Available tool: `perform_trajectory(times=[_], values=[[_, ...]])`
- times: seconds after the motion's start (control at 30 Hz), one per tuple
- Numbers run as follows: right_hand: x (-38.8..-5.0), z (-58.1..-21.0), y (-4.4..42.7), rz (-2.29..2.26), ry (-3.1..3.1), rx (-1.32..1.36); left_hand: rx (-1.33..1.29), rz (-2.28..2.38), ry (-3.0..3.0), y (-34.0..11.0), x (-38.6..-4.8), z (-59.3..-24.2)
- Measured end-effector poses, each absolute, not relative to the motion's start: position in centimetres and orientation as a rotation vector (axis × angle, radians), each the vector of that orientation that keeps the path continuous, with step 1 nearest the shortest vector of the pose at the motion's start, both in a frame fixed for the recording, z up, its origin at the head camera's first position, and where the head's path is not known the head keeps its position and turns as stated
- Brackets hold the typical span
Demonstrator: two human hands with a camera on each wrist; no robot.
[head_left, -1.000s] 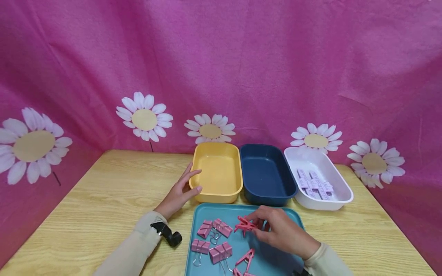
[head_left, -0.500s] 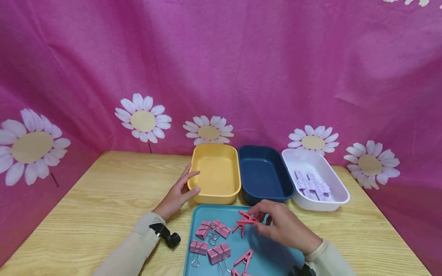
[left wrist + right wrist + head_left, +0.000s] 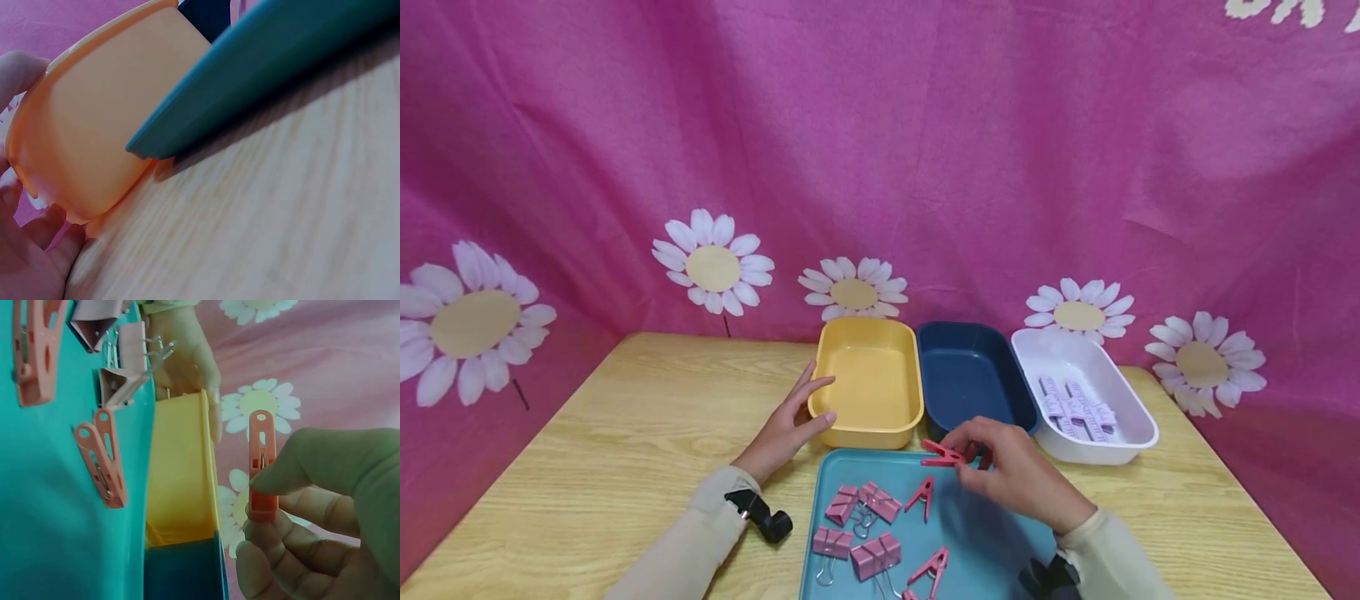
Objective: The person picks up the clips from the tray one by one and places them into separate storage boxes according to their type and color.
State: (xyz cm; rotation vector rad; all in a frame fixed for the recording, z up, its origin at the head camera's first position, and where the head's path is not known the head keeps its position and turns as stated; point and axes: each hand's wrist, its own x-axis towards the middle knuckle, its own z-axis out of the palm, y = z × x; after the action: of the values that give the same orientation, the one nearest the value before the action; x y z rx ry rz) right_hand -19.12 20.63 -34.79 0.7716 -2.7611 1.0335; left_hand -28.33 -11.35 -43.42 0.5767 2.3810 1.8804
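My right hand [image 3: 1011, 471] pinches a red clothespin [image 3: 943, 454] between thumb and fingers, above the far edge of the teal tray [image 3: 981, 533]. In the right wrist view this clothespin [image 3: 262, 465] points upward from the fingertips. My left hand [image 3: 786, 425] holds the near left corner of the yellow bin [image 3: 868, 437], thumb and one finger over its rim and other fingers outside. On the tray lie more red clothespins, one standing [image 3: 922, 497] below the right hand and another [image 3: 932, 569] nearer me. Several pink binder clips [image 3: 876, 554] lie at the tray's left.
A dark blue bin [image 3: 973, 375] stands right of the yellow one. Beyond it a white bin [image 3: 1131, 454] holds several lilac pieces with printed markings [image 3: 1075, 408]. Wood tabletop [image 3: 647, 442] shows around the tray, and a pink flowered cloth [image 3: 880, 150] hangs behind.
My right hand has lifted the clothespin up and away from another one, which stays on the tray, and moved it toward the bins. The left hand keeps its place on the yellow bin.
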Motion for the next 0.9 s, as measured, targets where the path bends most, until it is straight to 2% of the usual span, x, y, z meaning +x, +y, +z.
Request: perform_trajectory(times=[0.9], values=[[-22.2, -34.1, 22.4, 1.093, -2.740, 0.453, 0.592, 1.895, 2.362, -11.4, -28.5, -43.6]])
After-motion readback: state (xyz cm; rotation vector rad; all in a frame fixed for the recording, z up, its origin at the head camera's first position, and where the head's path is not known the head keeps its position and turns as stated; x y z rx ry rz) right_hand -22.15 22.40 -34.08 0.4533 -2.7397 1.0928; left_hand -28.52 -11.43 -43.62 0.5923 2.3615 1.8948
